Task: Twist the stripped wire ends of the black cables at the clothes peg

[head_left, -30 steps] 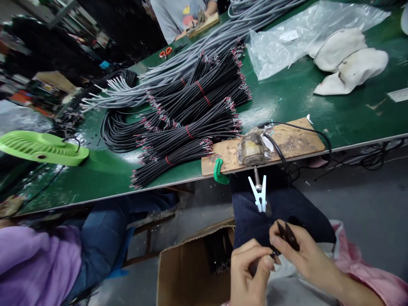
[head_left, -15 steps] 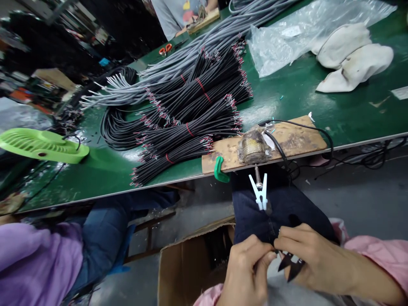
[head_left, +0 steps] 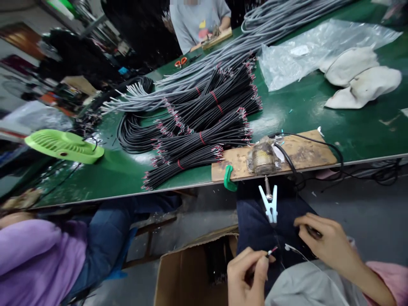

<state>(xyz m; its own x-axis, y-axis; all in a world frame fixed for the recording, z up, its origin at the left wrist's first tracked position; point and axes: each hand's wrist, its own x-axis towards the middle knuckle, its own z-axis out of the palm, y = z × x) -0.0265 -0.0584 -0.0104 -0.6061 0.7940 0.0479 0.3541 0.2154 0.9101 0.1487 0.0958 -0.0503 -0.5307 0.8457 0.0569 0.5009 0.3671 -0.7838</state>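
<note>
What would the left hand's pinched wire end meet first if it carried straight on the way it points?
Probably the white clip hanging from the soldering iron: the left hand aims the wire end up and slightly right toward it, though depth is unclear.

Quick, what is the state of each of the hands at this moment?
Left hand: closed, pinching a thin wire near its stripped tip.
Right hand: fingers curled around a dark object; what it is cannot be told.
</note>
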